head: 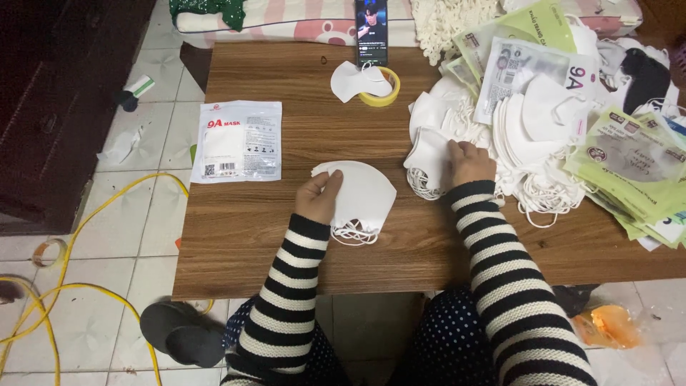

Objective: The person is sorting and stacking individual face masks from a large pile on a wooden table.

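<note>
My left hand (319,196) holds a small stack of white face masks (361,194) against the wooden table (286,243), their ear loops trailing toward me. My right hand (468,161) rests on the edge of a big heap of loose white masks (529,129) at the right and touches one mask (431,157) there. Both arms wear black-and-white striped sleeves.
A sealed white mask packet (238,140) lies at the table's left edge. A yellow tape roll (381,95) with a mask on it sits in front of a propped phone (371,30). Green and white packaging (629,171) piles up at the right. A yellow cable (86,286) and dark slippers (179,332) are on the tiled floor.
</note>
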